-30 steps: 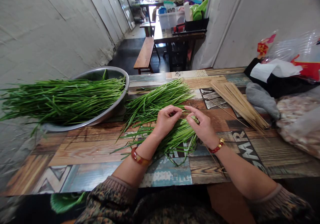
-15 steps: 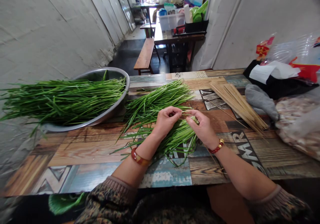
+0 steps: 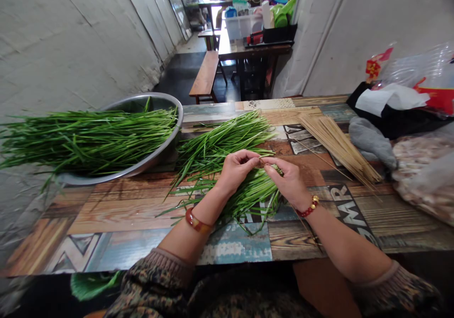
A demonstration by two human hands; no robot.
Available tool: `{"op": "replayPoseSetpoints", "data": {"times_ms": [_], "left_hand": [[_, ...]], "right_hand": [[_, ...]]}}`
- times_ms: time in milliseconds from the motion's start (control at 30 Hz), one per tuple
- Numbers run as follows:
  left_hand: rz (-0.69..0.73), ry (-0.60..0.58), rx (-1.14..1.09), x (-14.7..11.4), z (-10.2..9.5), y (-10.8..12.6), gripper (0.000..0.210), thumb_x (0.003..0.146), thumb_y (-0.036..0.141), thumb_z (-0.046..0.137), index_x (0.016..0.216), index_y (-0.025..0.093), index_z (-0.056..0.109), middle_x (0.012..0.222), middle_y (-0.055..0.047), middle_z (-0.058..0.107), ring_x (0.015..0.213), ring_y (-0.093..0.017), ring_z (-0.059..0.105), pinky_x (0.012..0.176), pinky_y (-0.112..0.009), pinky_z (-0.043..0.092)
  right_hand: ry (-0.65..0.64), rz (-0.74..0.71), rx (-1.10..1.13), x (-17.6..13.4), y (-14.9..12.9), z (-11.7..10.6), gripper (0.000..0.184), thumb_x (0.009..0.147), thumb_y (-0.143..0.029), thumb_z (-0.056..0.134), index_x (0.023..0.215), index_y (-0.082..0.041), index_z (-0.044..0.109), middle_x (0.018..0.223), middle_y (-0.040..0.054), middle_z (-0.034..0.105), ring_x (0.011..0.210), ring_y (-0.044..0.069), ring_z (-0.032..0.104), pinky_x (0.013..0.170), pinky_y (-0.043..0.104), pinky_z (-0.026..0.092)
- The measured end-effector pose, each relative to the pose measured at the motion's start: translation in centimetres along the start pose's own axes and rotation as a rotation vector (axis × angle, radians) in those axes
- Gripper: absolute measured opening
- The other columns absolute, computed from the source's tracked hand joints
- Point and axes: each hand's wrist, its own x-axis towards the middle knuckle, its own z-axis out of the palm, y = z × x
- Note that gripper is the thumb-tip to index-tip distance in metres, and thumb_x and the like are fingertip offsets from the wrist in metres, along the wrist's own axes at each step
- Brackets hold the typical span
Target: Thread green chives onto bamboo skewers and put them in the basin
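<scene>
My left hand (image 3: 239,167) and my right hand (image 3: 286,178) meet above a pile of garlic chives (image 3: 253,192), fingertips pinched close together. Between them is a thin brownish strand (image 3: 262,161), too small to name for certain. The chives' pale cut ends lie under my right fingers. A second bunch of chives (image 3: 227,140) rests just beyond my hands, leaves pointing left. From beneath my right wrist a thin dark stick (image 3: 308,228) slants toward the table's front edge; whether my hand holds it is hidden.
On the left, a metal basin (image 3: 179,124) holds many long chives (image 3: 95,140). Bamboo skewers (image 3: 336,150) lie fanned out at right, beside a grey cloth-like bundle (image 3: 371,140) and a clear bag of pale pieces (image 3: 425,176). A bench (image 3: 205,74) stands beyond the patterned table (image 3: 124,214).
Both hands stay nearly in place, fingertips shifting slightly around the small strand. The whole view has tilted a little; the chives and skewers have not been moved.
</scene>
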Motion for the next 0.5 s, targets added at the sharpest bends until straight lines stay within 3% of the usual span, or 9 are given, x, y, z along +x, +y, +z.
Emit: {"op": "replayPoseSetpoints", "data": {"times_ms": [500], "left_hand": [[-0.033,-0.014,-0.048,0.19,-0.16,-0.40,0.023,0.066,0.033,0.077,0.078,0.013,0.074,0.067,-0.002,0.068,0.059,-0.009,0.053,0.060,-0.023,0.042]], "right_hand": [[-0.001,-0.043,0.011,-0.09,0.06,-0.11,0.023,0.082,-0.024,0.056,0.098,-0.021,0.073,0.099,0.0045,0.074,0.090,0.019,0.069,0.086,0.033,0.054]]}}
